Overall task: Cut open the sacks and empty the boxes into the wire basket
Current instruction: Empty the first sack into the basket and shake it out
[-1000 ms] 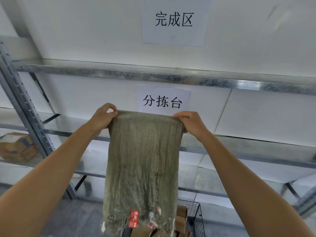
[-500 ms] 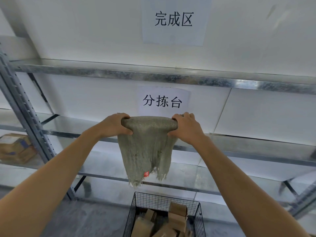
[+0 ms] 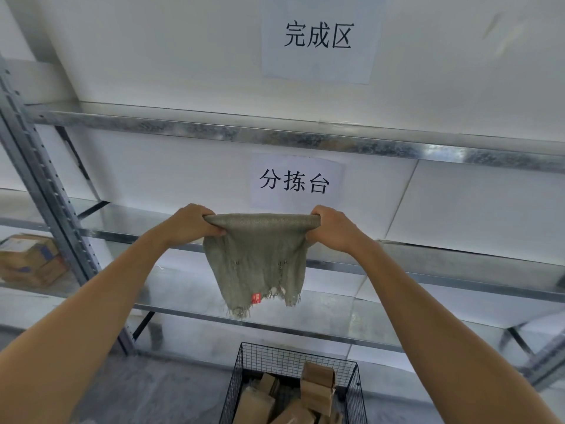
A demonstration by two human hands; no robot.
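The left grip and right grip each clamp one end of a coarse, woven, fray-edged sack above the black wire basket. Brown cardboard boxes lie inside it.

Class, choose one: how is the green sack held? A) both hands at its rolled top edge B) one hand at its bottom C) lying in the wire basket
A: the left hand and right hand each grip one end of the rolled top of the sack.
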